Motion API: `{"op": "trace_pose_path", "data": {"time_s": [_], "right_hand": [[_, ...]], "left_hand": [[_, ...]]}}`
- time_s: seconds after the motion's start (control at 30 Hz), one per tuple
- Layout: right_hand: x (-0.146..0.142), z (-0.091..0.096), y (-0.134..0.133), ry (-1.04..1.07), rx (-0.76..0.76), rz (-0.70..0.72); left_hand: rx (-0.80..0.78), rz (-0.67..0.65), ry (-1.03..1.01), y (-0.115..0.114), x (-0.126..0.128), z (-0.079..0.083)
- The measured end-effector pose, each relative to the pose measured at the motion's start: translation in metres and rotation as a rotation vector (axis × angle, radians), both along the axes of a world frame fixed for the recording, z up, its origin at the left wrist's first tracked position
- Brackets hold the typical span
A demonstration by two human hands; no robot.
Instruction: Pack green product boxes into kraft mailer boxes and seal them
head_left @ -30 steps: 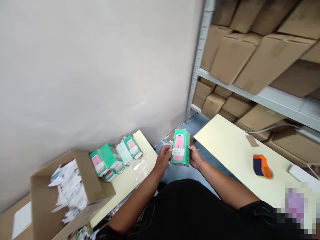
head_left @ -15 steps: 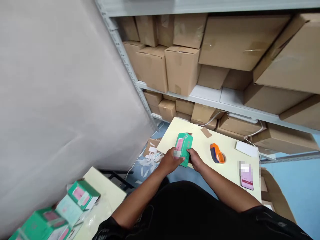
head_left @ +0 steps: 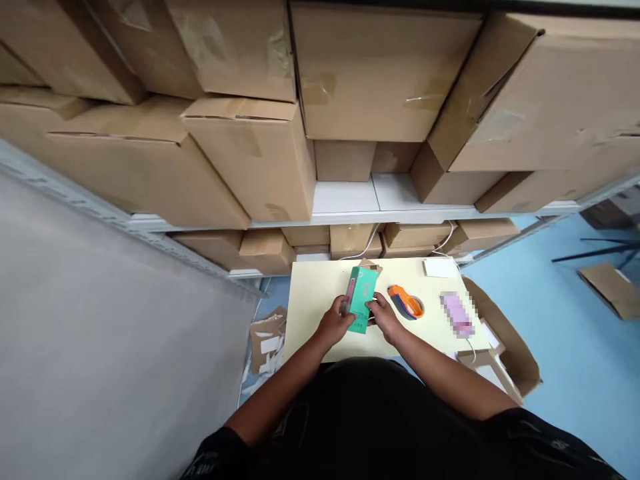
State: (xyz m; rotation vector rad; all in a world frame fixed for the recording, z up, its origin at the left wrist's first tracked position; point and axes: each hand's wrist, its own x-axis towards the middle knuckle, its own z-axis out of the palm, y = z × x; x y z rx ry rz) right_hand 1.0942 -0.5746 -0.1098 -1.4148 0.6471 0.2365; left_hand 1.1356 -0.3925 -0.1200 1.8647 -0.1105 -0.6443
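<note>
Forearms in black short sleeves reach forward to the pale yellow bench [head_left: 313,290]. The left hand [head_left: 334,325] and the right hand [head_left: 384,319] hold a green box [head_left: 361,299] between them. It has a pink picture on one face and is held just above the bench's near half. The fingers of both hands are closed on its lower end, left hand on its left edge and right hand on its right. Just right of the box, an orange tape dispenser [head_left: 406,301] lies on the bench. A blurred pink item [head_left: 456,313] is further right, and a white card [head_left: 439,267] sits near the far edge. Paper scraps [head_left: 267,343] litter the blue floor at the left. Beyond the bench, a metal shelf [head_left: 373,195] is packed with brown cartons [head_left: 250,157].
</note>
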Motion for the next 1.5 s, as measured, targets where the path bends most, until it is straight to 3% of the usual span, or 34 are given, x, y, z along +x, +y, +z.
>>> {"op": "trace_pose_path", "data": {"time_s": [0.2, 0.37, 0.57, 0.83, 1.03, 1.33, 1.5], "right_hand": [[0.005, -0.024, -0.006, -0.041, -0.243, -0.033], [0.009, -0.041, -0.029, -0.137, -0.423, 0.073], [0.016, -0.060, -0.054, -0.212, -0.442, 0.175], [0.011, -0.082, -0.077, -0.122, -0.468, 0.358], [0.013, -0.071, -0.090, -0.093, -0.471, 0.370], [0.013, -0.022, -0.094, -0.260, -0.456, 0.286], [0.014, -0.011, -0.086, -0.326, -0.452, 0.237]], "left_hand": [[0.113, -0.057, 0.001, -0.016, 0.038, -0.020], [0.022, -0.075, 0.103, -0.036, 0.045, -0.027], [-0.066, 0.022, 0.136, -0.057, 0.042, -0.029], [-0.034, 0.054, 0.184, -0.072, 0.030, -0.051], [0.059, 0.042, 0.159, -0.070, 0.026, -0.050], [0.041, -0.027, -0.145, -0.069, 0.025, 0.008], [0.119, -0.011, -0.242, -0.078, 0.032, 0.013]]}}
